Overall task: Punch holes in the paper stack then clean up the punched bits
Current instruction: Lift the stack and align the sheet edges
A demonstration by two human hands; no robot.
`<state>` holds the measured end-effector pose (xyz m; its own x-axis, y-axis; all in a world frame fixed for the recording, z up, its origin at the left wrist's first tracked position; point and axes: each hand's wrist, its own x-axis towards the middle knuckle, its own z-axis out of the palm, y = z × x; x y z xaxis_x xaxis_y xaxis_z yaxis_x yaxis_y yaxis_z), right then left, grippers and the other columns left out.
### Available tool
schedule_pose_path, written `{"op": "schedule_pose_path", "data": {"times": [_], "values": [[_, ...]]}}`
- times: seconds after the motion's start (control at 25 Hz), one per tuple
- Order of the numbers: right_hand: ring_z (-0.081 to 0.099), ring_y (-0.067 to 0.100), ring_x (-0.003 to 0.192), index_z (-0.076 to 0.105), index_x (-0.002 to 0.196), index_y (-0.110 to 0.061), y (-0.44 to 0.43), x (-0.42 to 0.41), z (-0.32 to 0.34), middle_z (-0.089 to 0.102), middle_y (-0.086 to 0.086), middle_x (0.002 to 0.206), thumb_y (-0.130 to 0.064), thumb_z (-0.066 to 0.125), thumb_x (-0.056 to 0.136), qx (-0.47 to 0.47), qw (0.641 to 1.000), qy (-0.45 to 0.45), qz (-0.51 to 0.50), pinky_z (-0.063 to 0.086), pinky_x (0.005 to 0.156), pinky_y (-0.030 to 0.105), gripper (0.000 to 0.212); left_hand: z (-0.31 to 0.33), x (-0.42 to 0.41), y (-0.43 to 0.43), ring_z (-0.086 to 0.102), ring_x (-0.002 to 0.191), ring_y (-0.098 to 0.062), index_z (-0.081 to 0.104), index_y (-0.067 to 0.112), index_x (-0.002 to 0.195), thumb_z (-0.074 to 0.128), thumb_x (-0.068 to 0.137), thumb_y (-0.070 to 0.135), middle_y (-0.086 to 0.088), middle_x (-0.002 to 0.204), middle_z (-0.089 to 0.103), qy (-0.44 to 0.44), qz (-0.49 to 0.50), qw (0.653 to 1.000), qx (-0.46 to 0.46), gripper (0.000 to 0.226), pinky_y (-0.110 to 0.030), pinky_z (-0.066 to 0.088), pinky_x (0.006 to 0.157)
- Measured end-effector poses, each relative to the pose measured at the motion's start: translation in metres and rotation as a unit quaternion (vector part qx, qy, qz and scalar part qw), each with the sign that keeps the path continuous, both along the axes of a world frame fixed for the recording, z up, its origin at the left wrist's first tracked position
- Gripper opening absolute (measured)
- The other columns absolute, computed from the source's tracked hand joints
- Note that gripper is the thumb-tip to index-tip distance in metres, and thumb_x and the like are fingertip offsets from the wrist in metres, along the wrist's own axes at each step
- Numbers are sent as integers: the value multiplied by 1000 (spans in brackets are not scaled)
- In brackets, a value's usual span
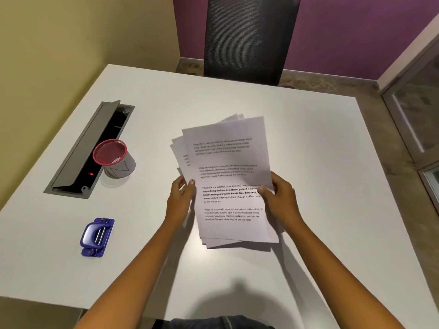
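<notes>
A loose stack of printed white paper is lifted off the middle of the white table, its sheets fanned unevenly. My left hand grips the stack's left edge. My right hand grips its right edge, thumb on the top sheet. A blue hole punch lies on the table to the near left, well apart from both hands.
A red mesh cup stands at the left beside an open grey cable tray set into the table. A dark office chair stands behind the far edge. A glass door is at the right.
</notes>
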<state>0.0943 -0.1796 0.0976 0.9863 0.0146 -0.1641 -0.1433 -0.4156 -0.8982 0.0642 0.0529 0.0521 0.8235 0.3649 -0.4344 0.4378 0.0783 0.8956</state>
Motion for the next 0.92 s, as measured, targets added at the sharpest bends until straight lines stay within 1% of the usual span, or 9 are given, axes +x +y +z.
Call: {"op": "schedule_pose_path", "data": {"times": [0.08,0.12,0.24,0.4,0.48,0.56,0.68,0.8,0.92], "values": [[65,8,95,62,114,-23,-3,4,11,69,-7,104,-4,61,88,40,999,-5,-5,49,79,16,33,20,14,1,65,105,-14,44,16,133,47,99,29,-2,126,62,-60,0,998,-34,37,-19,56,71],[64,5,95,61,113,-26,-4,6,16,68,-9,105,-6,61,89,52,999,-12,-9,50,79,17,32,31,19,1,66,98,-9,45,13,131,47,100,25,-3,121,64,-92,1,995,-29,34,-15,55,69],[64,-3,93,58,110,-28,-4,9,25,68,-12,104,-8,60,90,72,995,-64,-29,51,75,10,28,60,31,-4,67,94,-1,48,10,122,51,98,14,-1,112,67,-183,12,983,-3,24,-19,54,82],[64,1,94,55,106,-34,1,10,26,67,-14,104,-7,60,90,114,983,-114,-88,51,82,14,32,82,30,-22,66,93,6,53,7,123,51,97,12,6,109,67,-244,32,969,15,26,-11,51,78],[64,3,95,55,106,-34,1,7,23,66,-13,104,-7,60,91,140,975,-125,-115,53,84,19,30,84,26,-27,65,90,8,54,9,120,51,97,11,8,105,66,-257,46,965,7,23,-10,49,78],[64,4,95,56,106,-31,2,2,19,66,-12,103,-5,60,91,165,968,-129,-137,52,84,19,30,79,24,-27,62,84,9,56,13,113,51,97,11,11,97,65,-260,45,965,14,16,-9,47,76],[62,7,99,56,107,-35,6,-4,7,66,-12,104,-2,58,91,179,962,-107,-176,48,89,22,36,69,21,-30,55,78,3,57,20,96,52,96,11,14,83,60,-251,-6,968,32,11,-13,43,75],[62,10,100,57,103,-35,8,-6,5,66,-9,103,-2,55,92,186,957,-105,-194,47,92,26,35,68,21,-35,57,83,1,59,30,97,53,96,18,20,85,64,-246,-22,969,32,14,-14,45,75],[62,12,99,56,97,-34,8,-9,12,65,-7,102,-1,54,93,202,950,-135,-196,47,90,24,33,72,20,-37,56,83,-4,58,34,90,54,94,28,17,86,64,-258,-4,966,33,9,-21,45,75]]}}
